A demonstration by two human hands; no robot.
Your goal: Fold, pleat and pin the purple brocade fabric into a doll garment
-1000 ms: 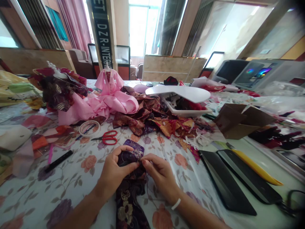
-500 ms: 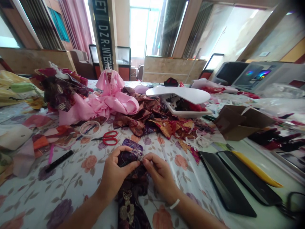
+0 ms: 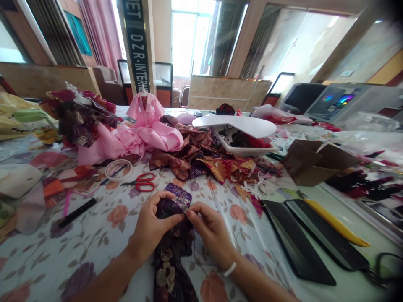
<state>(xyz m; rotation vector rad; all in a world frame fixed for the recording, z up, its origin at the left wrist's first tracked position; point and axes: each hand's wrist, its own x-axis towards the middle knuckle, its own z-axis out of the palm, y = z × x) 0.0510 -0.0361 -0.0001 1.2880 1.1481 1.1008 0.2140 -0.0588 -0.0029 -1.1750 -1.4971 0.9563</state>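
Observation:
A dark purple brocade fabric piece (image 3: 171, 268) with a gold flower pattern hangs down toward me, its brighter purple end (image 3: 179, 195) standing up past my fingers. My left hand (image 3: 157, 222) is closed on it, thumb on top and fingers behind. At the cloth's right edge, my right hand (image 3: 208, 224) pinches close to the left thumb tip. Whatever lies between the right thumb and forefinger is too small to make out. Red-handled scissors (image 3: 145, 182) lie just beyond my hands on the flowered tablecloth (image 3: 103, 260).
Rolls of tape (image 3: 119, 170) and a black strip (image 3: 78, 212) lie to the left. A pink doll dress (image 3: 145, 109) and brown satin (image 3: 192, 144) spread behind. On the right are a white tray (image 3: 248, 149), a cardboard box (image 3: 315, 161), black flat cases (image 3: 297, 243) and a yellow-handled tool (image 3: 336, 222).
The purple end of the fabric has shifted slightly up and right. Both hands keep nearly the same place and grip.

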